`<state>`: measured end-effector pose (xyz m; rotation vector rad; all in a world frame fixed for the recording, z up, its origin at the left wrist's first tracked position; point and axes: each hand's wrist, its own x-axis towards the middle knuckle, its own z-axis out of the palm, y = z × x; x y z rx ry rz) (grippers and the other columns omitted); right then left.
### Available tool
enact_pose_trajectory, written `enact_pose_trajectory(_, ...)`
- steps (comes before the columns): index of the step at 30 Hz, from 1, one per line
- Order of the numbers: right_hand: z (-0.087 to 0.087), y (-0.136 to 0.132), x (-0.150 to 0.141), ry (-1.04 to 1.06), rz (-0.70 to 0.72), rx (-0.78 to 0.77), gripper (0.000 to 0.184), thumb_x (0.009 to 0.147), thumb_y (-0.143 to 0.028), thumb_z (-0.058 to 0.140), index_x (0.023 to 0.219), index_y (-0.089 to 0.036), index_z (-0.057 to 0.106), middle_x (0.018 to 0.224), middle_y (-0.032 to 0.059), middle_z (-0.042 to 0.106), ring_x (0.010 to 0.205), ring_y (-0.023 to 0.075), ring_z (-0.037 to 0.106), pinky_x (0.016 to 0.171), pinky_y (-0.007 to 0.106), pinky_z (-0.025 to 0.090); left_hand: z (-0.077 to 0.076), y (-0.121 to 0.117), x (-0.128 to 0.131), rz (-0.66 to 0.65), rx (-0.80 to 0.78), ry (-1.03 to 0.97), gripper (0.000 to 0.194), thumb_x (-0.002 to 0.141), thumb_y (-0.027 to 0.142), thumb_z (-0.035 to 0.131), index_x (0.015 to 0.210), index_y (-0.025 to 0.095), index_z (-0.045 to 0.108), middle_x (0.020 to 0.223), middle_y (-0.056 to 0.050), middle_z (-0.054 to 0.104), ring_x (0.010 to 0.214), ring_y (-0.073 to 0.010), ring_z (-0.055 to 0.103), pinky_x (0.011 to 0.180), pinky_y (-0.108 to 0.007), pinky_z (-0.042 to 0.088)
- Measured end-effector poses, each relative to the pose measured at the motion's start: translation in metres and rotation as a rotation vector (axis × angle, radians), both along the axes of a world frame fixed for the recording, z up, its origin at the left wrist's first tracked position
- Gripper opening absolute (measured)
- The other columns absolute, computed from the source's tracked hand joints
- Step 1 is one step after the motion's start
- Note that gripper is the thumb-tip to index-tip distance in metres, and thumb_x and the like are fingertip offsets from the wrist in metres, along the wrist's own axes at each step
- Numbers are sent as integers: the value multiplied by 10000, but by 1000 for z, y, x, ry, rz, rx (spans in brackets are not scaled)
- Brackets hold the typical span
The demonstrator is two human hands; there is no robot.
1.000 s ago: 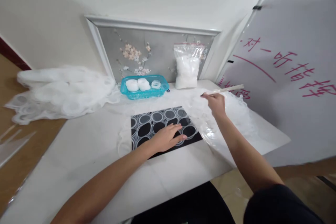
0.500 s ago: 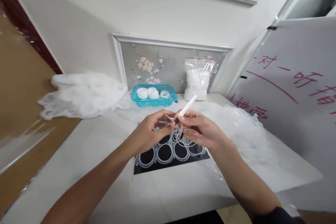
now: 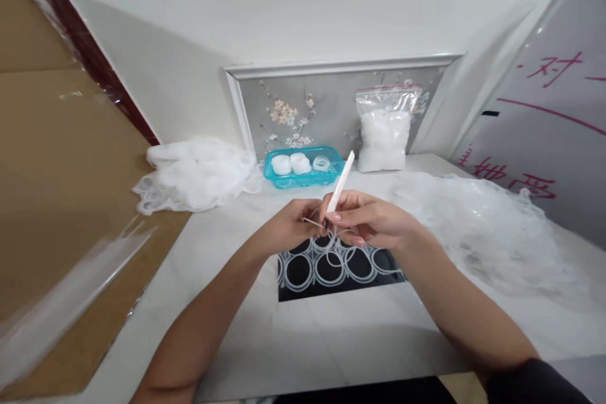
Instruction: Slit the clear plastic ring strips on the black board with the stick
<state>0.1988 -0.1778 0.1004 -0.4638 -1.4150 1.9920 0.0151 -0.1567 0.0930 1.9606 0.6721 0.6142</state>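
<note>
My right hand [image 3: 372, 218] is closed around a slim white-handled tool [image 3: 341, 182] with a dark tip. Its handle slants up and away, while the tip points down between my hands; the exact kind of tool cannot be made out. Thin white rings [image 3: 337, 260] dangle in loops below my fingers. Closed on part of these loops, my left hand [image 3: 291, 225] almost meets the right, and its fingertips are partly hidden. Beneath both hands lies a black mat [image 3: 297, 271], with rows of joined translucent white rings [image 3: 330, 282] over it.
Behind my hands is a blue tray [image 3: 303, 183] holding white ring stacks. A zip bag [image 3: 384, 139] of white material leans against the framed wall panel. White ring sheets lie in a left pile [image 3: 199, 177] and a right pile [image 3: 487, 233]. A whiteboard [image 3: 544, 132] borders the right.
The view has shifted, so the table items appear farther right. The white tool stands more upright in my right hand. My left fingers have drawn in closer around the ring loops.
</note>
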Motion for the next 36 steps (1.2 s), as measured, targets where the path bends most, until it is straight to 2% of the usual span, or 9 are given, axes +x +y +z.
enact_pose_trajectory(5,3,6,6,-122,-174,120,207,786,-342,730,831,-146,680,765,9,660,433,20,477,325,125,265,8,6,-7,336,279,68,295,901,368,472,684,181,542,856,-44,596,806,-174,551,788,-365,461)
enact_pose_trajectory(10,2,10,11,-131,-214,142,239,760,-370,757,851,-160,688,678,-10,614,474,44,481,345,134,287,12,13,-14,160,87,-26,317,904,438,525,722,184,579,951,-55,657,955,-197,604,873,-359,477)
enact_pose_trajectory(13,0,10,11,-151,-299,183,226,753,-362,765,843,-163,707,593,-33,555,490,50,466,370,134,310,9,14,-15,160,122,-49,341,869,448,598,659,180,579,1041,-61,656,1007,-207,612,895,-349,478)
enact_pose_trajectory(18,3,10,13,-232,-446,193,230,725,-358,786,839,-168,721,785,11,630,573,58,498,407,157,338,18,9,-22,195,151,-14,258,871,416,618,752,187,614,730,-4,644,691,-144,609,677,-296,496)
enact_pose_trajectory(21,4,11,11,-202,-561,183,238,704,-361,803,838,-182,722,897,19,655,599,52,511,433,158,353,28,6,-31,167,226,10,194,859,378,650,797,194,649,719,10,647,692,-131,610,689,-279,498)
enact_pose_trajectory(25,-2,14,5,2,-439,132,261,657,-382,840,806,-212,711,1038,14,670,730,84,607,625,213,489,29,10,-35,154,418,27,143,832,352,695,798,213,699,832,-11,657,795,-148,624,775,-305,505)
enact_pose_trajectory(28,-8,14,-2,82,-300,103,220,697,-364,826,808,-219,704,945,3,679,830,114,643,769,263,511,19,17,-30,202,521,17,168,791,335,728,762,191,647,993,-46,621,935,-183,616,885,-377,492)
enact_pose_trajectory(31,-13,12,-8,134,-236,74,176,739,-331,802,830,-216,705,895,-3,672,847,116,644,796,272,513,11,19,-24,185,443,29,160,799,266,689,809,186,551,1121,-72,605,1037,-206,602,915,-404,488)
enact_pose_trajectory(36,-18,11,-15,195,-135,40,188,728,-329,806,820,-202,703,922,-3,668,752,106,645,748,265,529,5,16,-18,50,358,7,277,820,184,606,1070,213,491,1015,-44,646,948,-184,623,818,-323,510)
